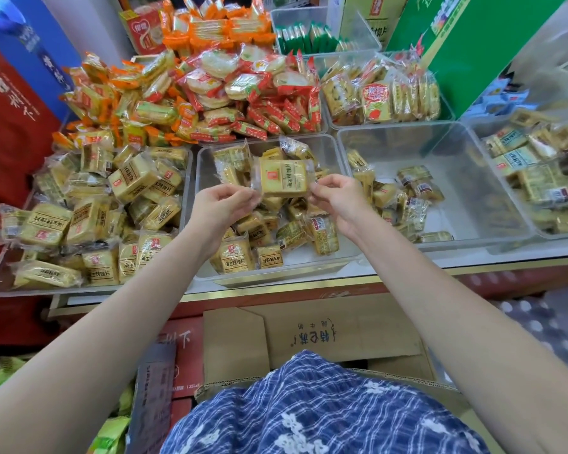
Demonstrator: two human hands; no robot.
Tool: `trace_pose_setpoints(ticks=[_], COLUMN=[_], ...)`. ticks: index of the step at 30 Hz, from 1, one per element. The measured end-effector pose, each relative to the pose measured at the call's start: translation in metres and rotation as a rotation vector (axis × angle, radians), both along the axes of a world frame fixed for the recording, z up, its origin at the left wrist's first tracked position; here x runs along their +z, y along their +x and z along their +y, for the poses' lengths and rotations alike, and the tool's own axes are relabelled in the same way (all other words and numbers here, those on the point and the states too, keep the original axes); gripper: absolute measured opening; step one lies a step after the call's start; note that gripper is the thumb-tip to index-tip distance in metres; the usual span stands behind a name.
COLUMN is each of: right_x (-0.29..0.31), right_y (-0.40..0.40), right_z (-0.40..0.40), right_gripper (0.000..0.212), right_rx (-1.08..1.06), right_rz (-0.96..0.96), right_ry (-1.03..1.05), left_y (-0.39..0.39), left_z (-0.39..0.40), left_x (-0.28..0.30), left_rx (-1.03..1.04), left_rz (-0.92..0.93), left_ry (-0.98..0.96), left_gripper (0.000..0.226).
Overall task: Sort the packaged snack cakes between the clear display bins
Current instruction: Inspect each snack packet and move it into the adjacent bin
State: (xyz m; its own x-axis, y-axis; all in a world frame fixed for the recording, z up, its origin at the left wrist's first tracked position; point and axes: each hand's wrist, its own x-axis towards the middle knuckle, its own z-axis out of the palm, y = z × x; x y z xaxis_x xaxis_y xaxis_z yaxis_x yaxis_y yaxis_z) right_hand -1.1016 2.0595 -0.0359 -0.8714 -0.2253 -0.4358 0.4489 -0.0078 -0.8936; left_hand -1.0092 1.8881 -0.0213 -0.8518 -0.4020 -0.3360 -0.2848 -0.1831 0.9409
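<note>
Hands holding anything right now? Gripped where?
One snack cake packet, held up over the middle bin. The left hand pinches its left wrapper edge; the right hand pinches its right edge.

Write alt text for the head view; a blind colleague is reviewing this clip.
Both hands, left hand and right hand, pinch the ends of one yellow snack cake packet, held above the middle clear bin of similar packets. A fuller bin sits left, a sparser bin right.

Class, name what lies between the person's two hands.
In the head view, one clear-wrapped yellow snack cake spans the gap, its wrapper edges pinched by the left hand and right hand.
</note>
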Motion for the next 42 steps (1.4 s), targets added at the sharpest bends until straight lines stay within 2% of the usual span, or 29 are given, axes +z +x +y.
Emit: trace_pose_setpoints(ticks=[3,8,15,20,24,26,30,33,35,38,42], right_x=[0.002,0.003,-0.021,-0.029,-0.027,-0.022,-0.024,-0.043,-0.050,-0.056,-0.062], right_y=[-0.012,-0.041,-0.047,-0.051,-0.055,-0.056,-0.053,-0.052,-0.053,-0.056,-0.057], right_z=[0.022,0.061,0.086,0.087,0.088,0.079,0.048,0.026,0.012,-0.007,-0.011], right_gripper=[0.009,0.020,0.020,0.044,0.023,0.019,0.028,0.036,0.040,0.035,0.025], right_rx=[-0.228,-0.627,-0.734,-0.362,-0.277,-0.141,0.415,0.826,0.992,1.074,1.024], right_rz=[0.007,0.016,0.000,-0.054,0.175,0.331,0.640,0.841,0.951,0.955,0.973], right_ry=[-0.034,-0.077,0.048,0.324,0.550,0.598,0.729,1.064,1.294,1.468,1.449], left_y=[-0.007,-0.024,-0.041,-0.049,-0.050,-0.048,-0.040,-0.030,-0.025,-0.021,-0.016], left_z=[0.009,0.027,0.051,0.054,0.049,0.048,0.047,0.042,0.033,0.019,0.010], left_x=[-0.009,-0.023,-0.029,-0.032,-0.042,-0.048,-0.062,-0.063,-0.061,-0.058,-0.058], left_rx=[-0.011,-0.230,-0.356,-0.308,-0.260,-0.254,-0.274,-0.321,-0.328,-0.284,-0.212], left_rz=[-0.045,-0.167,-0.190,-0.192,-0.161,-0.175,-0.214,-0.192,-0.180,-0.170,-0.168], left_ry=[-0.091,-0.471,-0.618,-0.654,-0.665,-0.660,-0.674,-0.721,-0.772,-0.805,-0.776], left_gripper=[0.006,0.019,0.028,0.023,0.025,0.025,0.023,0.029,0.029,0.026,0.028])
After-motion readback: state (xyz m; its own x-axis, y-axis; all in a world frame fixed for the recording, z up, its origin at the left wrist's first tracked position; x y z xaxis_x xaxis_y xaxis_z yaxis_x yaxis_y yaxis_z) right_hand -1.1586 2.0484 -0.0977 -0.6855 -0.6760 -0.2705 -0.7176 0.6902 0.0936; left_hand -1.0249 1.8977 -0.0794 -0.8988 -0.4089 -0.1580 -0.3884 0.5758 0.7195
